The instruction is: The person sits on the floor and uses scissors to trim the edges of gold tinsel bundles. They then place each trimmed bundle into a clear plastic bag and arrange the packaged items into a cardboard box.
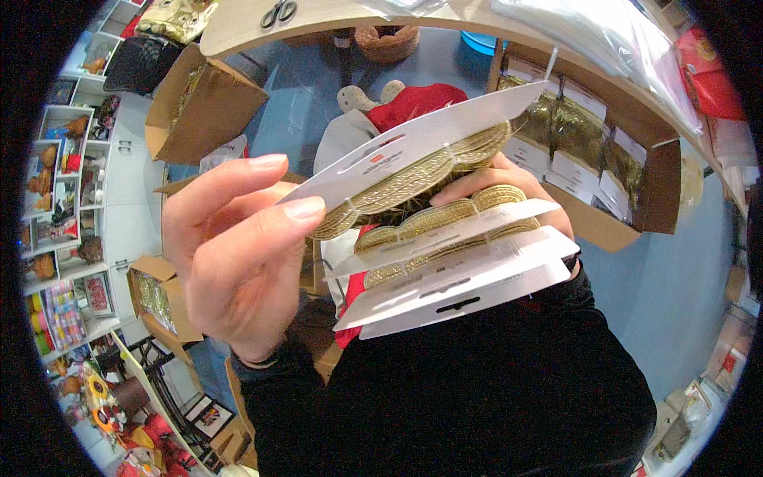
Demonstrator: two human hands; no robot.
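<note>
My left hand (238, 262) holds the left end of a white header card (417, 134) between thumb and finger. A glittery gold braided band (411, 182) lies along that card's lower side, fastened with clear ties. My right hand (518, 179) grips several more carded bands from the right, its fingers passing between the upper card and the stack below. Two lower white cards (459, 274) are fanned towards my body, one with a dark hanging slot, and gold braid (441, 223) shows between them. Dark strands show behind the upper band. The right palm is mostly hidden.
An open cardboard box (661, 185) at the right holds gold packs with white cards. Another carton (208, 101) stands at the left, a smaller one (158, 298) below it. Scissors (278, 13) lie on the wooden table (334, 15). White shelves (89, 197) line the left side.
</note>
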